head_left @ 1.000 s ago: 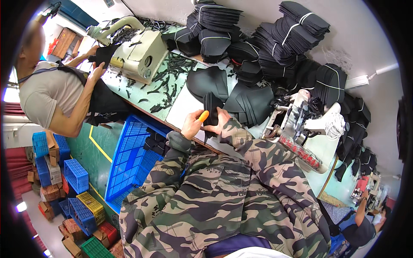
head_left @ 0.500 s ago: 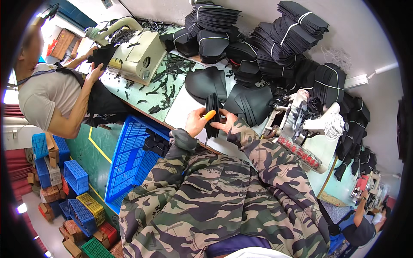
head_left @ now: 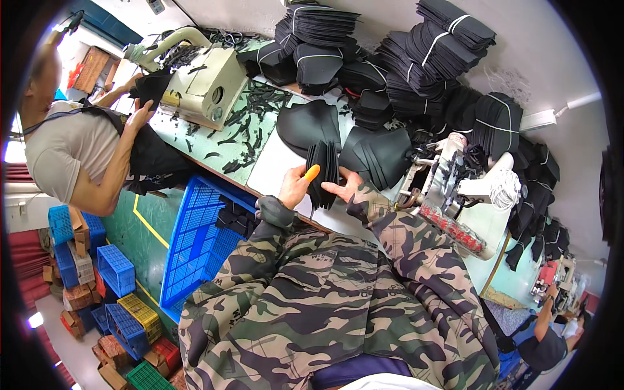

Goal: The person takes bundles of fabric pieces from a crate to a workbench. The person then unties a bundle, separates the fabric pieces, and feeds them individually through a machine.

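Between my hands a stack of black sheet pieces [head_left: 322, 170] stands on edge, its layers fanned apart a little at the top. My left hand [head_left: 296, 186] grips its left side, and an orange cover sits on one finger. From the right, my right hand [head_left: 346, 185] presses its fingers against the same stack. Just beyond lie two spread piles of curved black pieces, a left pile [head_left: 308, 125] and a right pile [head_left: 375, 155], on the white board [head_left: 270, 162].
Tied black stacks [head_left: 318, 65] line the wall. A sewing-type machine [head_left: 442, 175] stands right, a cream machine [head_left: 207, 91] left among black scraps [head_left: 244, 133]. A blue crate [head_left: 185, 240] sits below the table's left edge. A co-worker [head_left: 78, 143] holds a black piece; another person [head_left: 543, 341] sits far right.
The stack has turned slightly and its layers have fanned out, showing a broader face. My right hand has shifted slightly to the right.
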Tool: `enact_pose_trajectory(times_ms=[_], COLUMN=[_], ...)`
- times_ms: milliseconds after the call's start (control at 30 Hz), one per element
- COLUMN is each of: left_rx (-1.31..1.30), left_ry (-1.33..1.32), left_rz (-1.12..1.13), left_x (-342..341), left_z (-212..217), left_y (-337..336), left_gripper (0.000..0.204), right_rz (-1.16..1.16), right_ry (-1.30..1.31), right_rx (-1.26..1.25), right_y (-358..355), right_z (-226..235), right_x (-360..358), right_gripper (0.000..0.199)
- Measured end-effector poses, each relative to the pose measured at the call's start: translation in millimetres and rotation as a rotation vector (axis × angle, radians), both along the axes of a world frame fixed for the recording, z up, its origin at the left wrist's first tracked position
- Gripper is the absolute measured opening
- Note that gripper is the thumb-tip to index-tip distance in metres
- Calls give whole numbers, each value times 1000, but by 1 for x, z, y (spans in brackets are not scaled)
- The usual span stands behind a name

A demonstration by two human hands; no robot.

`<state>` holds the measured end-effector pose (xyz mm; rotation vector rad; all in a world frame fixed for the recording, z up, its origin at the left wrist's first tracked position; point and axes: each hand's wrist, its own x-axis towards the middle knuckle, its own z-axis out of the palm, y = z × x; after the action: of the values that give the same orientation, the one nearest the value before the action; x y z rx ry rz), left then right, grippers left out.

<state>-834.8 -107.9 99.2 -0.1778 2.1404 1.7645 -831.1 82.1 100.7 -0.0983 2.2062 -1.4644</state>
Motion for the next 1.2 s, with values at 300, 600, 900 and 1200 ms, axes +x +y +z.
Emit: enact_pose_trajectory(times_ms=[300,600,900,1200], left_rx=[-226,-482,-9,-136], left_ry=[100,135,186,57], left_rz=[-6,-15,333,-85], left_x=[0,-7,8,1], left_z=[16,19,17,55], left_y=[3,11,-43,-29], left_gripper=[27,35,22,22], right_rz=[-77,-55,-102,266], right_ry=[-69,-126,255,117], right_rx=[-148,-146,574,159], right_y=[-2,-8,-6,-49], right_z=[-19,-1,51,36], right_x=[6,8,-25,-29], right_gripper=[53,45,26,69])
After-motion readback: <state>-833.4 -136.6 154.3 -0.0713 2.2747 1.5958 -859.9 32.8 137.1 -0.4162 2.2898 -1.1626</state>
